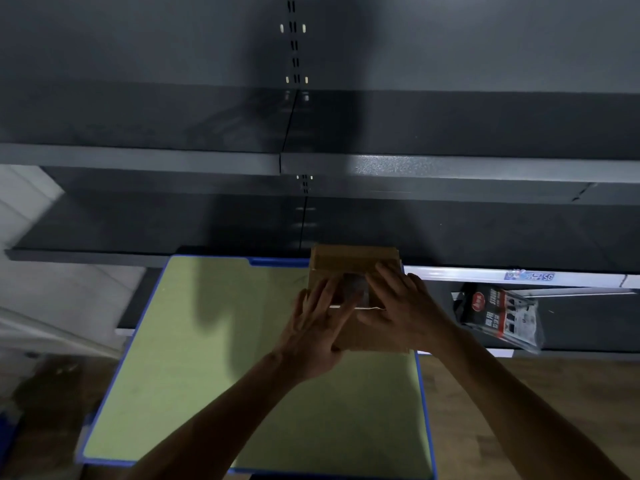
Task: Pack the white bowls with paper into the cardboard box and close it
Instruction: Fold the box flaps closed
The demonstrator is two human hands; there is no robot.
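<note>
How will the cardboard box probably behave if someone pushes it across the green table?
The cardboard box looks low and wide, so it should slide, not roll or tip. Its flaps probably flex easily: the left hand and right hand press them down with straight fingers.

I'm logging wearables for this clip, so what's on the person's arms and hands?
Both forearms are bare, no sleeves in view. The left hand and right hand wear no gloves; no watch, bracelet or ring shows, though the picture is dim.
</note>
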